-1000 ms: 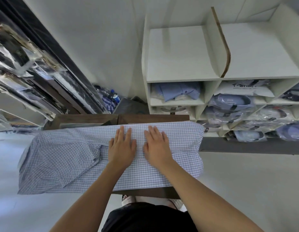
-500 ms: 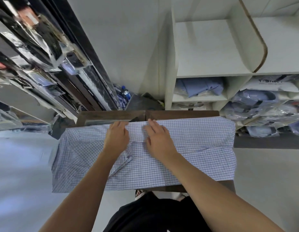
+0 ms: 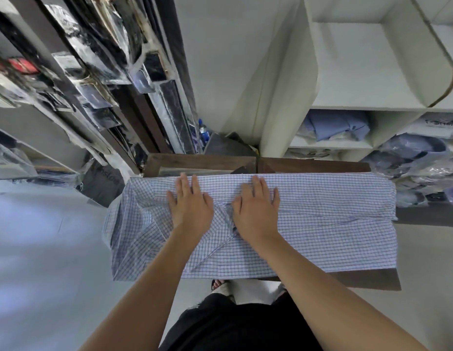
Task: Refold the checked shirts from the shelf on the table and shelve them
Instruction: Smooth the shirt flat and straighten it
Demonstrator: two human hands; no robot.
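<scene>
Checked shirt [image 3: 321, 224], spread across the desk [image 3: 372, 278] before the shelf [image 3: 329, 145]: left hand [image 3: 191, 206] and right hand [image 3: 257, 211], flat with straight fingers and gripping nothing, have moved apart toward its far edge, pressing a fresh fold; refolding likely midway

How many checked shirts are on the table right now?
1: the checked shirt lies across the table, under the left hand and right hand. Any beneath it would be hidden.

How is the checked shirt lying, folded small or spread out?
Half folded: shirt layers overlap, yet it covers most of the table.
</scene>
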